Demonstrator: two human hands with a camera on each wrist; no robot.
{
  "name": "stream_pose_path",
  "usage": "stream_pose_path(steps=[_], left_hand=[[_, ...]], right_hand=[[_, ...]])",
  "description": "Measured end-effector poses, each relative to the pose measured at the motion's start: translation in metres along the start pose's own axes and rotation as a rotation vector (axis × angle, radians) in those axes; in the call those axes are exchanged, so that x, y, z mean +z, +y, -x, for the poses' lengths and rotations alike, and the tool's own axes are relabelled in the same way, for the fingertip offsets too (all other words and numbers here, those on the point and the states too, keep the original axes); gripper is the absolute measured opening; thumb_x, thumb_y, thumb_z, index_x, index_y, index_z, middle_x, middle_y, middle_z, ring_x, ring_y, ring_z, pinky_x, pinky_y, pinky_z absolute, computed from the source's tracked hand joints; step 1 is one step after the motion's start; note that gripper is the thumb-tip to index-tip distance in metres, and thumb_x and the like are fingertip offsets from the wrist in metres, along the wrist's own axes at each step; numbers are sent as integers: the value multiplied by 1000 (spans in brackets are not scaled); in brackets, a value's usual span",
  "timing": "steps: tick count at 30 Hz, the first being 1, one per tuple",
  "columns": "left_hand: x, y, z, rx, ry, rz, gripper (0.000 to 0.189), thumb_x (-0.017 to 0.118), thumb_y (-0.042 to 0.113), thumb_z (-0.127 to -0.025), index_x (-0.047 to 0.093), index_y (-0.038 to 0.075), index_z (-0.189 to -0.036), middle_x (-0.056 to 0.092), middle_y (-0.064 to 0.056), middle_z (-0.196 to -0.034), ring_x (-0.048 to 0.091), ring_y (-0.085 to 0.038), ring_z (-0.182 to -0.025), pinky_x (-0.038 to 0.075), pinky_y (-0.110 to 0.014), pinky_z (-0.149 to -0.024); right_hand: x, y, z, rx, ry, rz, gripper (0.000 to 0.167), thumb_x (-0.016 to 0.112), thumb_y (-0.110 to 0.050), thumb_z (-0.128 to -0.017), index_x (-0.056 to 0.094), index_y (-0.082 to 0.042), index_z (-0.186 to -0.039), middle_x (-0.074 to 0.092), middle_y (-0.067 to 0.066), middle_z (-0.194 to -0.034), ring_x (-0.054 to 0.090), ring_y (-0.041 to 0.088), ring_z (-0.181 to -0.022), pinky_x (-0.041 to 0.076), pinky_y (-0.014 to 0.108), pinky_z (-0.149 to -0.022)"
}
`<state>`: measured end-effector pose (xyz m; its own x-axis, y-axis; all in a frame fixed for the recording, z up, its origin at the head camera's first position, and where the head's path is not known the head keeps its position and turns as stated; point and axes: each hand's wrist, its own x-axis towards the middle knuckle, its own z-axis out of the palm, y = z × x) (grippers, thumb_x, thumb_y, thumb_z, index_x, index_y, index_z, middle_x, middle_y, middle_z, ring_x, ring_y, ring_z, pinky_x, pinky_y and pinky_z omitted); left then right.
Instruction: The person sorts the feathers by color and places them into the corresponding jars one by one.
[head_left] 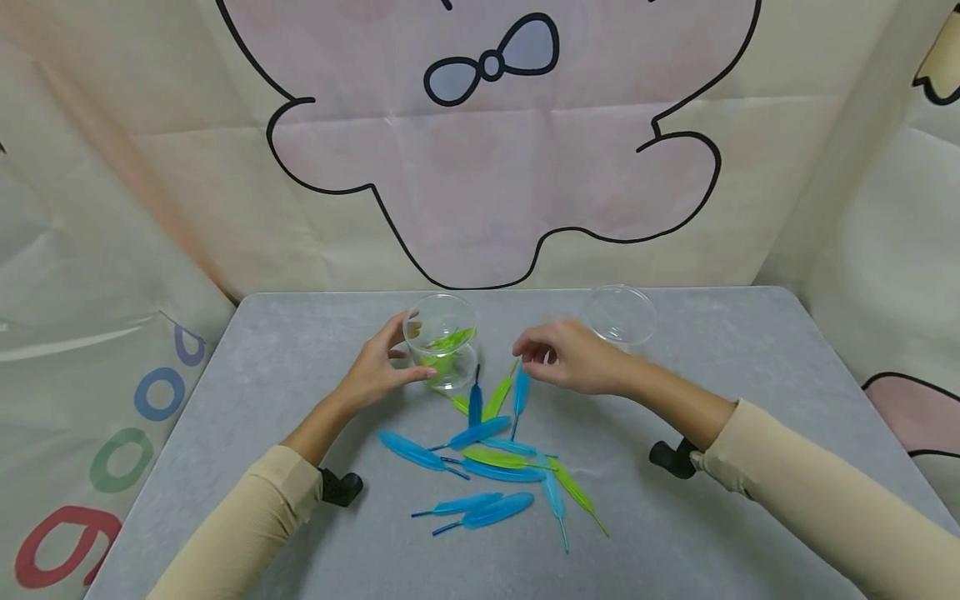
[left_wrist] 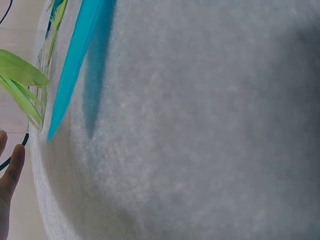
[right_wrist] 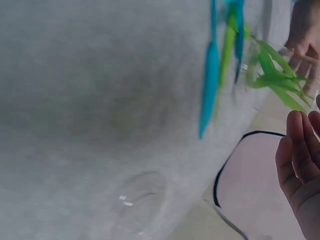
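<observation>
A clear plastic cup [head_left: 465, 310] is gripped by my left hand [head_left: 375, 367] near the table's far edge. Through its wall I see several green feathers [head_left: 452, 341]. My right hand [head_left: 577, 358] hovers to the right of the cup with its fingers loosely bent; nothing shows between them in the right wrist view. Just below those fingers lie a blue feather [head_left: 521, 392] and a green feather [head_left: 498, 398]. In the left wrist view, a blue feather [left_wrist: 75, 65] lies close to the cup, and only part of the left hand [left_wrist: 10, 180] is visible.
Several blue feathers [head_left: 498, 510] and green feathers [head_left: 576, 487] are scattered over the middle of the grey table [head_left: 675, 533]. A second clear round container [head_left: 619, 288] stands at the back right, behind the right hand. A printed cloth [head_left: 465, 167] hangs behind the table.
</observation>
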<state>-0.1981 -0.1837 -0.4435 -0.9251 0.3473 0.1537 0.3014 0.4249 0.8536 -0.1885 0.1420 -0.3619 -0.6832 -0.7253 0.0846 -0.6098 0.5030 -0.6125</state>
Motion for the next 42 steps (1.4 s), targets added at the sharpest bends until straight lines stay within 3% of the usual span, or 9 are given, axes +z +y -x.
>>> stream_pose_path(steps=[5, 11, 22, 29, 42], left_hand=[[-1, 14, 2, -15, -8, 1, 95, 85, 10, -79, 27, 4, -155, 46, -27, -145, 47, -40, -132, 47, -59, -98], [-1, -3, 0, 13, -7, -9, 96, 87, 21, -79, 29, 13, -155, 49, -21, -145, 50, -32, -131, 50, -53, -96], [1, -1, 0, 7, -4, 6, 96, 87, 19, -78, 29, 9, -155, 49, -22, -145, 49, -35, -131, 49, -55, -96], [1, -1, 1, 5, 2, -4, 96, 87, 18, -78, 30, 10, -155, 50, -21, -145, 50, -35, -130, 49, -54, -96], [-1, -2, 1, 9, -2, -24, 95, 87, 20, -79, 30, 10, -154, 51, -21, -143, 51, -36, -129, 50, -53, -95]], right_hand=[[12, 8, 23, -2, -7, -23, 14, 71, -6, -91, 71, -6, -105, 67, -7, -87, 62, 6, -78, 57, 28, -71], [30, 13, 50, 22, -48, -65, 18, 72, -5, -88, 71, -3, -106, 65, -9, -86, 61, 3, -76, 57, 31, -71], [59, 29, 88, 25, -77, -205, 22, 77, -4, -84, 69, -3, -105, 68, 0, -87, 62, 2, -74, 57, 28, -68], [72, 29, 97, 61, -93, -226, 27, 80, -10, -83, 68, -8, -107, 67, -4, -88, 63, 6, -76, 55, 25, -67], [83, 28, 94, 65, -72, -158, 37, 84, -13, -78, 67, -11, -111, 62, -9, -85, 58, 5, -73, 51, 21, -66]])
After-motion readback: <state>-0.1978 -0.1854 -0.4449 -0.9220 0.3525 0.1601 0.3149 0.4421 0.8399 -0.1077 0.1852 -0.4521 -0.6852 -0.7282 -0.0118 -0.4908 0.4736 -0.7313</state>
